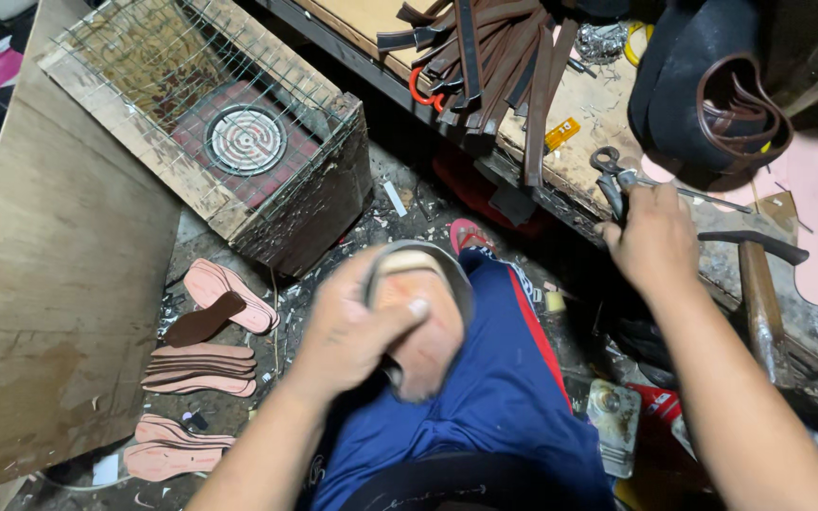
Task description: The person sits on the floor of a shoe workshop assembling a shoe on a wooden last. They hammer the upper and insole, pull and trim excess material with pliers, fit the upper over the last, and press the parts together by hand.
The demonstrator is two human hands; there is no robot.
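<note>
Several flat pink shoe soles lie stacked on the littered floor at the left, below a wooden box topped with wire mesh that holds a round coiled heater. The left hand curls around a tan shoe sole with a grey strap, thumb pressed on its face, holding it over the lap in blue trousers. Above, dark brown leather strips hang over the edge of the wooden workbench. The right hand rests on the bench edge, fingers closed around the handles of metal pliers. A wooden-handled hammer lies just beside that wrist.
</note>
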